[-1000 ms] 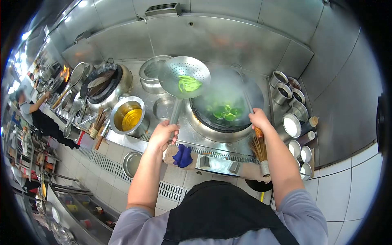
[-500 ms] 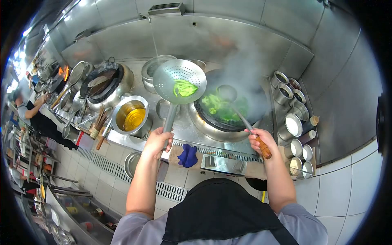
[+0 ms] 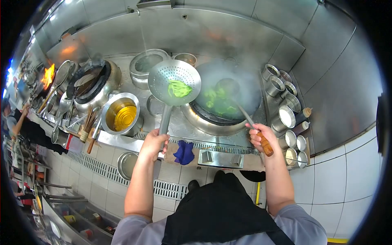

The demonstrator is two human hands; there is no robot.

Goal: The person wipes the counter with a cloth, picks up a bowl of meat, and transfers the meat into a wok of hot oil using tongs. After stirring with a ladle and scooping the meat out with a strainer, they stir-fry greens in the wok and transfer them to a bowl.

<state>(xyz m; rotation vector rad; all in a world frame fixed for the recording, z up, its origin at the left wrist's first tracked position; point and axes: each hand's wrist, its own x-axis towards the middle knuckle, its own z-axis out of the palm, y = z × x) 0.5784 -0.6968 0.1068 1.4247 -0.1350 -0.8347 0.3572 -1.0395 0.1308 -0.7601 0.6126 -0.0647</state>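
Over the stove (image 3: 179, 120), my left hand (image 3: 153, 143) grips the strainer (image 3: 174, 82) level beside the wok (image 3: 249, 92) so its greens (image 3: 179, 88) stay put; my right hand (image 3: 259, 136) clasps the ladle (image 3: 245, 116), bowl dipped in.

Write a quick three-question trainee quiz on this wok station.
1. True or false: the left hand grips the strainer holding greens.
2. Where is the bowl of the ladle that the right hand holds? A) in the steaming wok; B) in the strainer; C) on the floor.
3. What colour is the cloth on the counter edge between the hands?
Key: 1 true; 2 A; 3 blue.
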